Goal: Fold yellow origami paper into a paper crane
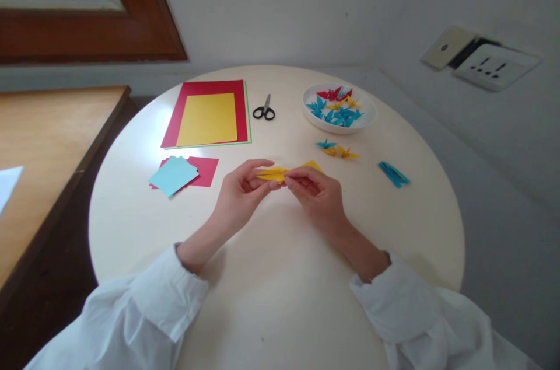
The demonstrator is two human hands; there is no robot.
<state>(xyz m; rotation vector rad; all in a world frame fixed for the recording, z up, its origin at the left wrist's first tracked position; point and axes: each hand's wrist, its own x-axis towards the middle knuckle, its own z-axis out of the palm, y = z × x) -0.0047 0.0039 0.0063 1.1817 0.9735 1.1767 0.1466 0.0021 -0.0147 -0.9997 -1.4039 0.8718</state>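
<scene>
We are watching both hands meeting over the middle of the counter: the left hand is pinching one end of the folded yellow paper in a closed grip, and the right hand is gripping the other end. Toward the far edge, scissors are lying between the coloured sheets and a white dish of paper cranes
</scene>
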